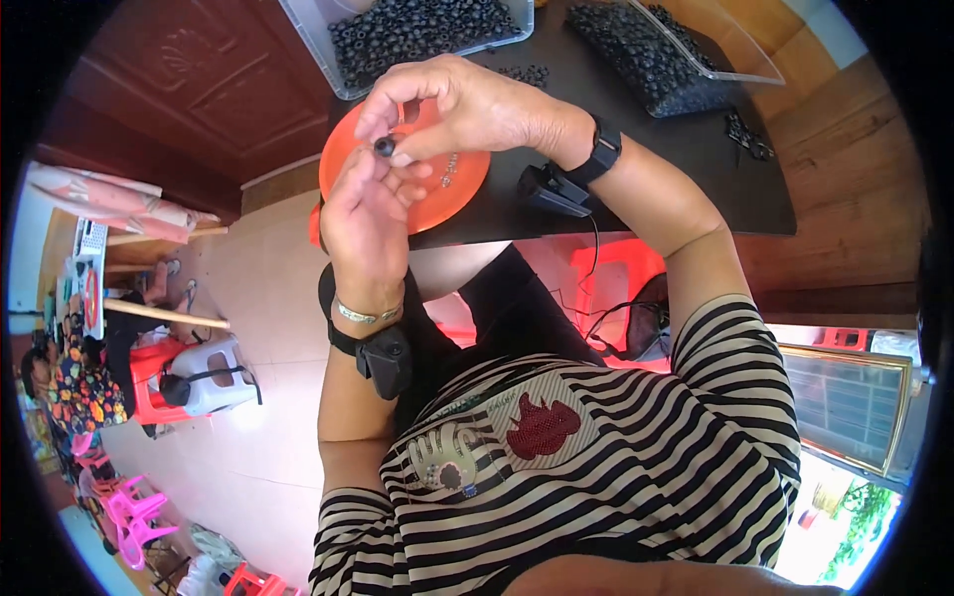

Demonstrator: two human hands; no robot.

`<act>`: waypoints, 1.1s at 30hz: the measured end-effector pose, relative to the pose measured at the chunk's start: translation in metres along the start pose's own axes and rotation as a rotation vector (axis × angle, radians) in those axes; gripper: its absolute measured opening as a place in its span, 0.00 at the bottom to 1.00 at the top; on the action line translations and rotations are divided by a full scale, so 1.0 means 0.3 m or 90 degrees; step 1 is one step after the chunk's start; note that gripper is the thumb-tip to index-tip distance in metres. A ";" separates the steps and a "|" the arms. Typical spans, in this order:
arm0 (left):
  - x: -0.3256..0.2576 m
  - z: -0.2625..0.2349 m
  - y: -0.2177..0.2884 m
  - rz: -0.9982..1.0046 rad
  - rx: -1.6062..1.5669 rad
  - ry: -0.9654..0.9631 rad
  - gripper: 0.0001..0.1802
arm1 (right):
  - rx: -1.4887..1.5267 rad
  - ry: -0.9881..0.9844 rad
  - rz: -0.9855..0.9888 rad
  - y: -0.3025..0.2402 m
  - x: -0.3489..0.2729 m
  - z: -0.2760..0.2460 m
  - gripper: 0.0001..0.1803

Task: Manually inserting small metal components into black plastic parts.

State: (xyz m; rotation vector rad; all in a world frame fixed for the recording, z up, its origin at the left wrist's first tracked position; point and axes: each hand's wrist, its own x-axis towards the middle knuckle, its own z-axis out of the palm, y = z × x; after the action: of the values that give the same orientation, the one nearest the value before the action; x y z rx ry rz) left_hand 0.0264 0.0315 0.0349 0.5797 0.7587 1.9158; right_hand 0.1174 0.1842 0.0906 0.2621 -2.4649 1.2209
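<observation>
My left hand [366,221] and my right hand [472,111] meet above a round orange tray [459,199] on the dark table. Between their fingertips is a small black round part [385,147], with what looks like a hole in its middle. My right thumb presses at its side, and the fingertips of my left hand pinch it from below. The remaining left fingers are loosely curled. A clear plastic tub [343,79] full of similar black parts [422,35] stands just beyond my hands.
A clear bag [664,74] of black parts lies at the far right of the table [715,179], with a few loose pieces [747,136] beside it. Near my right wrist rests a black device [554,189] with a cable. Another person [75,382] is off to the left.
</observation>
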 end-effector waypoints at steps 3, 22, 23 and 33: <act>-0.006 0.010 -0.003 0.026 0.021 -0.005 0.16 | -0.064 0.013 -0.057 -0.013 0.003 0.010 0.16; -0.040 0.001 -0.017 0.070 0.008 -0.040 0.17 | -0.074 0.049 -0.180 0.016 0.004 0.048 0.12; -0.042 0.004 -0.019 0.074 0.004 -0.045 0.17 | -0.065 0.043 -0.178 0.014 0.004 0.050 0.12; -0.057 -0.021 -0.011 0.104 0.019 -0.042 0.13 | -0.066 0.041 -0.198 0.015 0.005 0.060 0.11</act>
State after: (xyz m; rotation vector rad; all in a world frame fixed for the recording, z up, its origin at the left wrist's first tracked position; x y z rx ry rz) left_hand 0.0314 0.0155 0.0269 0.7391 0.7164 2.0262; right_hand 0.1101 0.1726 0.0778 0.5448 -2.3145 0.9534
